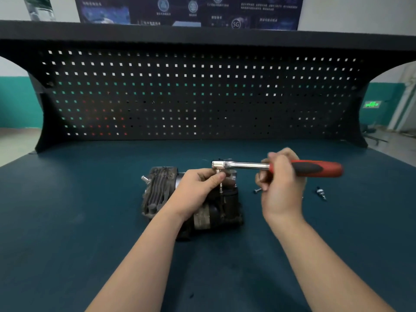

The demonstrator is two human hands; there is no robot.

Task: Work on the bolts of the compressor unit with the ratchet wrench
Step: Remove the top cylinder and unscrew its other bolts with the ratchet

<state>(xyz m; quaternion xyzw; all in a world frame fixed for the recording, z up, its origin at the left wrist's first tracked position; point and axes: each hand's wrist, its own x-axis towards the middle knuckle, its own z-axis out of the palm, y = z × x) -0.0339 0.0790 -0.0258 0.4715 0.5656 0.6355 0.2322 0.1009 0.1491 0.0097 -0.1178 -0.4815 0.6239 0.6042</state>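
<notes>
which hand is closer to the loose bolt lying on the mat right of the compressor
Right. The right hand holds the ratchet wrench just beside the loose bolt; the left hand is farther left, over the compressor.

From my feed I see a dark teal workbench top (67, 221) backed by a black pegboard (202, 97) under a black shelf (202, 32), a dark blue poster (186, 10) on the white wall (360, 12) behind, and a lit green exit sign (371, 104) at right.
</notes>
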